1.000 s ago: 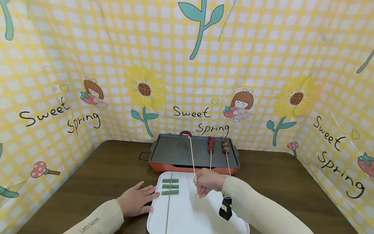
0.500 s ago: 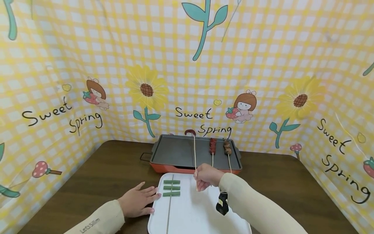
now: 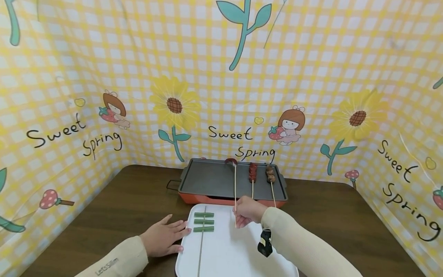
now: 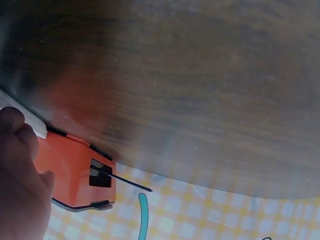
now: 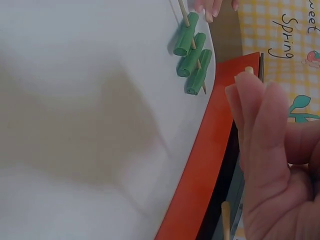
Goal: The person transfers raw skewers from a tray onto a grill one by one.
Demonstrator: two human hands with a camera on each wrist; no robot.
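Head view: pinches a wooden skewer (image 3: 235, 184) near its lower end between the bent fingers of the right hand (image 3: 250, 211), above the far part of the white tray (image 3: 225, 254). Bears at the skewer's far tip a dark red curled piece (image 3: 231, 161), over the back edge of the griddle (image 3: 204, 179). Cannot tell there between resting on the plate and hanging just above it.

Rests the left hand (image 3: 162, 235) on the counter (image 3: 104, 219), with fingers spread and fingertips at the tray's left rim. On the griddle, right of the held stick: a red skewer (image 3: 252, 172), then a brown skewer (image 3: 270, 174), side by side with sticks pointing toward the tray. Near the tray's left edge, a green skewer (image 3: 204, 222) (three pieces, set crosswise on one stick).

At the griddle's left end, a wire handle (image 3: 171, 185). Below the right cuff, a black device (image 3: 265, 244). Behind the counter, a yellow checked cloth (image 3: 207, 77) with printed sunflowers and "Sweet Spring" lettering.
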